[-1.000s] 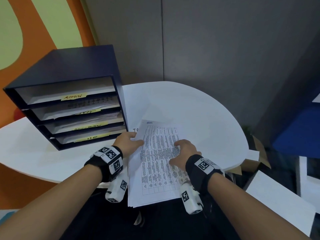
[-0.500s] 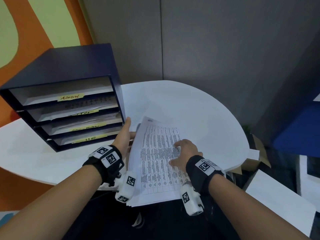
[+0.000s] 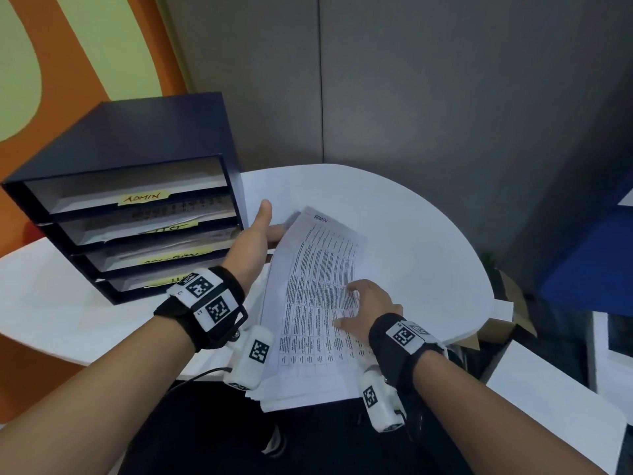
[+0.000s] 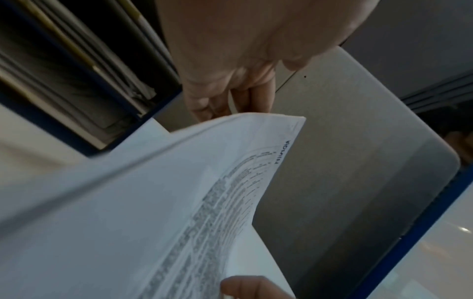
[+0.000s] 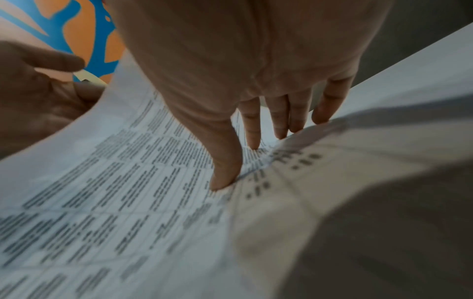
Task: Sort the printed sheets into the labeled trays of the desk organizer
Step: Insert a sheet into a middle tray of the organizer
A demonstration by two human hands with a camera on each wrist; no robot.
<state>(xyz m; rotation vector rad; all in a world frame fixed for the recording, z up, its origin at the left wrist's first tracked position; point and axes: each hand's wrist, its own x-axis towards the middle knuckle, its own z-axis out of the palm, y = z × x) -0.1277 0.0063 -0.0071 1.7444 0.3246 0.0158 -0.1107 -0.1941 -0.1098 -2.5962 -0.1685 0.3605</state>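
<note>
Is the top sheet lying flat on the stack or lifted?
Lifted: the top sheet curves up at its left edge over the left hand; right hand presses it down.

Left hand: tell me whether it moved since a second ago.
Yes. The left hand rose beside the desk organizer, lifting the top sheet's far edge.

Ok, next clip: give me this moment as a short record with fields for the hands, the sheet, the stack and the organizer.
left hand: lifts the top sheet's far left edge, thumb up, fingers under the paper
right hand: fingers straight, pressing on the sheets
top sheet: printed table, curled up on the left, handwritten ADMIN at its far end
stack: on the white table, near end over the edge
desk organizer: dark blue, four trays with yellow labels; top reads ADMIN
</note>
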